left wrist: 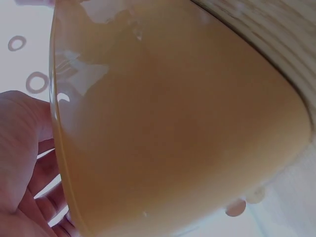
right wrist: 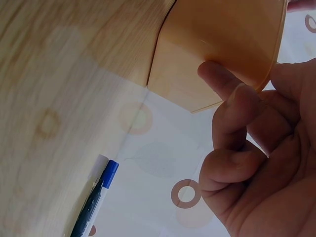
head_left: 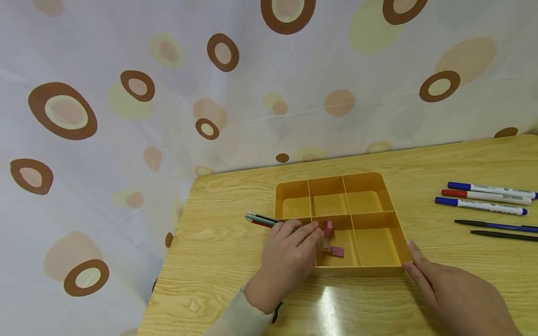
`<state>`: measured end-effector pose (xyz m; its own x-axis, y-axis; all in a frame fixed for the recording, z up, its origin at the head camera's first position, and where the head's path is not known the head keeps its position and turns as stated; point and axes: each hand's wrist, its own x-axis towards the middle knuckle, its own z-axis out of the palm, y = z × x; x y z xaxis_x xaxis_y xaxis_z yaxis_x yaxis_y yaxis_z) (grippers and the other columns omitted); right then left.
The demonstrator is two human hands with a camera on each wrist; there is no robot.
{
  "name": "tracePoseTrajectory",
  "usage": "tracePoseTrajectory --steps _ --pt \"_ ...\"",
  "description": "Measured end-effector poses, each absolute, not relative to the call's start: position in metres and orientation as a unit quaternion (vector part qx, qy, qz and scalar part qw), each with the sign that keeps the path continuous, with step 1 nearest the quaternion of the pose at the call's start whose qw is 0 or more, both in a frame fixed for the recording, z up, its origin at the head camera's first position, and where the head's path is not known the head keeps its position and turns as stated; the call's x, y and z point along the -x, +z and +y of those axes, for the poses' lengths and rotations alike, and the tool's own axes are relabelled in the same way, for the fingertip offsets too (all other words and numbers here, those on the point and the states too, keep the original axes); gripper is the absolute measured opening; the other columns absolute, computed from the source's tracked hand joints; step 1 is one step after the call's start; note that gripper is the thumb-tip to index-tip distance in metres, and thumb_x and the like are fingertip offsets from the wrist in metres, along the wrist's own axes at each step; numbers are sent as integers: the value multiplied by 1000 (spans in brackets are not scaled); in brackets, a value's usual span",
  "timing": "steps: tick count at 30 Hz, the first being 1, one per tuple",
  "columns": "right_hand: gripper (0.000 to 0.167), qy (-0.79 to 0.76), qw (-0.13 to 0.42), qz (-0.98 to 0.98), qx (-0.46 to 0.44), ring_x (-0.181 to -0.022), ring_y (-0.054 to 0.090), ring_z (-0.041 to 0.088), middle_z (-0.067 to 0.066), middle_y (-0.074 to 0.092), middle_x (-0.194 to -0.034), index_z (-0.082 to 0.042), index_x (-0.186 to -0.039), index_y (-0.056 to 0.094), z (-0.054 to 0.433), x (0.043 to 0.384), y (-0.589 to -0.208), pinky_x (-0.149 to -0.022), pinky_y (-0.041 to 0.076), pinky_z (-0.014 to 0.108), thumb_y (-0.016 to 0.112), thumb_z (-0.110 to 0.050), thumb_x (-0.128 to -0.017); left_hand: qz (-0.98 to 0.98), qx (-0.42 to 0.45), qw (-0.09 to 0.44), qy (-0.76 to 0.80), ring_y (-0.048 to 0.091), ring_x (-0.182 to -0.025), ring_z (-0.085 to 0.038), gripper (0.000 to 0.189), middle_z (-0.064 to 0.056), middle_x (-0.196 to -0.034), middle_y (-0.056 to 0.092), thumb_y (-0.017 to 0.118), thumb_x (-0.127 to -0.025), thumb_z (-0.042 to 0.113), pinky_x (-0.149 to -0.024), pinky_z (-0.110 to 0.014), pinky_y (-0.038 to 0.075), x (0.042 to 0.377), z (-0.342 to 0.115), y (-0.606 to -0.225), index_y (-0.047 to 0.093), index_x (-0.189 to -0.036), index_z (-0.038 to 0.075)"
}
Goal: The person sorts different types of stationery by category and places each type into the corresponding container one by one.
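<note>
A yellow-orange divided plastic box (head_left: 380, 267) stands on the table. My left hand (head_left: 291, 247) reaches over its near left part, fingers dipping into the compartments; the wall hides the fingertips in the left wrist view. Whether they hold anything cannot be seen. Beside them, in the near middle compartment, lie a pink block (head_left: 328, 229), a flat pink piece (head_left: 337, 251) and a small brownish piece (head_left: 326, 245). Several pencils (head_left: 259, 219) stick out leftward over the rim, partly covered by that hand. My right hand (head_left: 458, 291) pinches the box's near right corner between thumb and index finger.
To the right lie a blue-capped marker (head_left: 481, 206), a red-capped marker (head_left: 485, 196) and another blue-capped marker (head_left: 489, 188). Nearer are a blue-and-black pen (head_left: 496, 226) and a black pen (head_left: 504, 234). A patterned curtain (head_left: 260, 84) hangs behind the wooden table (head_left: 218, 224).
</note>
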<state>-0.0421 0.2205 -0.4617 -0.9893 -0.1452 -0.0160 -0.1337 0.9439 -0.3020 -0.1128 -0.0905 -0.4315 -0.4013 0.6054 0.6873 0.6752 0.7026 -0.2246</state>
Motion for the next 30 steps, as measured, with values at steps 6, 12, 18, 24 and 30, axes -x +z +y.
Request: tracePoseTrajectory --steps 6,12,18,24,30 --pt "62 -146 26 986 70 -88 74 45 29 74 -111 1 -154 44 220 43 -460 -59 57 53 51 -41 -109 -840 370 395 -45 70 -93 -19 21 1 -109 80 73 -88 16 -74 -30 53 108 -103 -431 83 -106 13" --pt "61 -156 14 985 75 -89 74 46 28 74 -114 1 -153 45 222 41 -463 -59 56 52 53 -40 -109 -844 350 402 -59 70 -91 -22 20 -1 -108 80 75 -87 14 -71 -31 53 102 -118 -434 83 -105 11" --pt "61 -155 5 985 76 -88 74 46 28 74 -112 0 -154 45 222 41 -465 -59 56 53 54 -39 -108 -853 327 400 -80 70 -91 -24 24 -3 -108 80 63 -97 21 -71 -34 54 93 -131 -438 82 -104 9" --pt "60 -157 1 985 76 -89 73 47 29 73 -113 0 -153 45 221 41 -465 -57 56 52 54 -39 -108 -859 304 394 -124 70 -88 -26 26 -9 -107 80 68 -95 22 -79 -37 58 85 -143 -442 81 -108 3" --pt "60 -157 3 985 75 -88 73 47 30 73 -112 1 -153 45 222 41 -465 -55 55 51 54 -38 -108 -870 263 394 -138 70 -82 -26 31 -10 -104 81 73 -91 25 -77 -36 58 79 -151 -448 80 -111 2"
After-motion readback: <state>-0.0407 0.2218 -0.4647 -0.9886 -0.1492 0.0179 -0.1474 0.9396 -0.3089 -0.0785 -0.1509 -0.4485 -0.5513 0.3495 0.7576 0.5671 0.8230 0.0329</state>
